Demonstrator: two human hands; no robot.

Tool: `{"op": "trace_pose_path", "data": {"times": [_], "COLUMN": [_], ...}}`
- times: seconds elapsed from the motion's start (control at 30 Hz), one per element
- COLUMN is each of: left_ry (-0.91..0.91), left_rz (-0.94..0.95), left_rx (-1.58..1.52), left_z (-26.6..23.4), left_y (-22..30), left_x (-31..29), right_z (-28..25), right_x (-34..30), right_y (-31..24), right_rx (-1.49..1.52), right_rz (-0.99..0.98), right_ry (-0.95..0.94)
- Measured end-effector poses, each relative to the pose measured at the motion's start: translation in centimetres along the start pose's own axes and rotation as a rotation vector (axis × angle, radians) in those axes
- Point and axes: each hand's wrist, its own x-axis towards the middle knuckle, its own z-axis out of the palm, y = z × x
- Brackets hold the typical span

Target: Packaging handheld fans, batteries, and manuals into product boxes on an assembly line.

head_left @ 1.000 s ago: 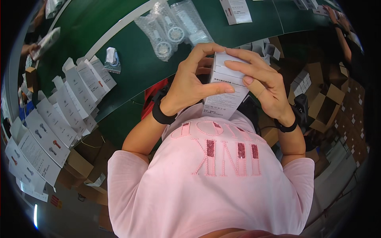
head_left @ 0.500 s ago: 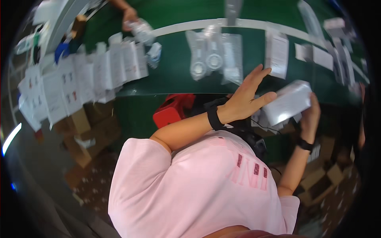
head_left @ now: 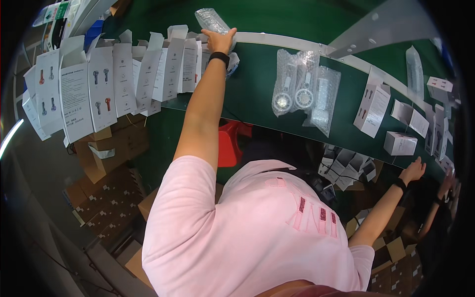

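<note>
My left hand (head_left: 220, 40) is stretched to the far left, its thumb and fingers closed around the near end of a bubble-wrapped package (head_left: 210, 20). What the wrap contains is hard to make out. Beside the wrist, a row of upright white printed boxes (head_left: 104, 84) stands with flaps up. At the right, my right hand (head_left: 413, 171) is empty with its fingers apart, by the table's near edge. Just above it lies a small white box (head_left: 400, 143). Bubble-wrapped handheld fans (head_left: 304, 96) and another bubble-wrapped package (head_left: 324, 99) lie on the green table between my hands.
A white box with a raised flap (head_left: 371, 109) and an open white box (head_left: 410, 118) lie to the right. A pale metal rail (head_left: 277, 40) crosses the table, and a grey metal bracket (head_left: 376, 29) juts over it. Another person's hand (head_left: 448, 183) shows far right.
My left hand has gone far left onto a bubble-wrapped package. My right hand has let go of a white box. The other person's hand at upper left is gone, and the view has shifted.
</note>
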Motion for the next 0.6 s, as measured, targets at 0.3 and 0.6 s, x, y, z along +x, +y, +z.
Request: {"op": "trace_pose_path", "data": {"times": [0.3, 0.6], "left_ry": [-0.506, -0.829], "left_rz": [0.695, 0.61], "left_rx": [-0.774, -0.994], "left_z": [-11.7, -19.1], "left_y": [2.0, 0.7], "left_x": [-14.4, -19.3], "right_z": [3.2, 4.0], "right_x": [-31.1, -37.6], "right_y": [-32.2, -40.3], "right_rx": [0.327, 0.294], "right_rz": [-0.882, -1.605], "right_ry": [-0.815, -0.911]}}
